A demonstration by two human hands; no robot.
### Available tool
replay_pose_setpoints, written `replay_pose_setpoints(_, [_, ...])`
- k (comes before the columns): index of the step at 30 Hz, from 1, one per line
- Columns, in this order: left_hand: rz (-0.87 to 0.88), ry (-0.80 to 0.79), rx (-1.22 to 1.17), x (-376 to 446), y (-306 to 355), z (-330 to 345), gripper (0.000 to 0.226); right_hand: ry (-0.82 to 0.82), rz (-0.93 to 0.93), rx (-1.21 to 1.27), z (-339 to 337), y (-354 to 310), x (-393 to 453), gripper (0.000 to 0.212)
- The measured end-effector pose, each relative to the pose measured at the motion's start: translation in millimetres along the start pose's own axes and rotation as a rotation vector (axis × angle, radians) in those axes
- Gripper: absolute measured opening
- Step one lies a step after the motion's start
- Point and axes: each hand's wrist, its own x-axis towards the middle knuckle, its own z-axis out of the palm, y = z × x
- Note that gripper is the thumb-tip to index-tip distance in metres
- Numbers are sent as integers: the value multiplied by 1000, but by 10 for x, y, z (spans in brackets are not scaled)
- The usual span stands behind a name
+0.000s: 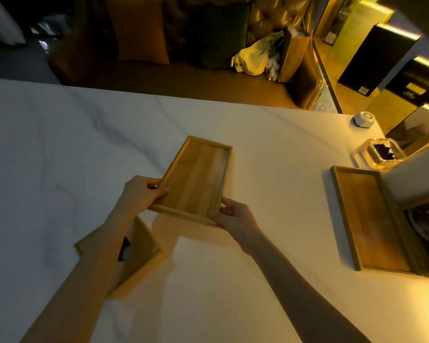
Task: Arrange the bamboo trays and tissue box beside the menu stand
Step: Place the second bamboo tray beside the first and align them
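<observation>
You are holding a bamboo tray point(198, 180) by its near end, tilted up off the white table point(60, 149) near the middle. Your left hand point(141, 194) is clamping its grip on the tray's near left corner; your right hand point(235, 215) is closing its grip on the near right corner. A tissue box point(134, 253) is lying nearer you than the tray, under your left forearm. A second tray point(367, 221) is resting well right of the held tray, beside a white cylinder point(411, 179).
</observation>
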Motion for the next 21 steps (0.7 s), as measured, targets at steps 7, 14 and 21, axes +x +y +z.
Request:
replay_pose_setpoints(7, [73,191,-111,-470,254,272,36,3,-65,-81,-341,-70,-413,49])
replay_pose_setpoints(14, [225,299,-154,-927,574,670,34,91,-158,-187,-770,-56,-866,49])
replay_pose_setpoints(21, [295,350,-154,-1132,780,1248,34,169,-168,-276,-1286,56,-1101,47])
